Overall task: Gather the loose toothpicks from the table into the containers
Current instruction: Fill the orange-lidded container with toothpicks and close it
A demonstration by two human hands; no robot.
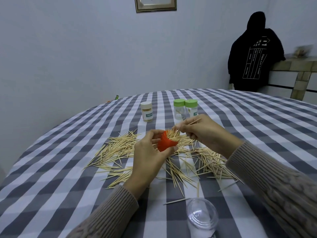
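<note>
The left hand (147,152) grips the orange container (167,142) tilted toward the right hand (204,131), so its open mouth meets the few toothpicks (194,121) pinched there. Loose toothpicks (120,148) lie scattered on the checked table (51,177) beneath, near at hand. Capped jars (185,109) wait farther off.

orange container (165,143); pale toothpicks (120,148); green lids (185,102); grey-white checked tablecloth (68,169); beige sleeves (109,213).
</note>
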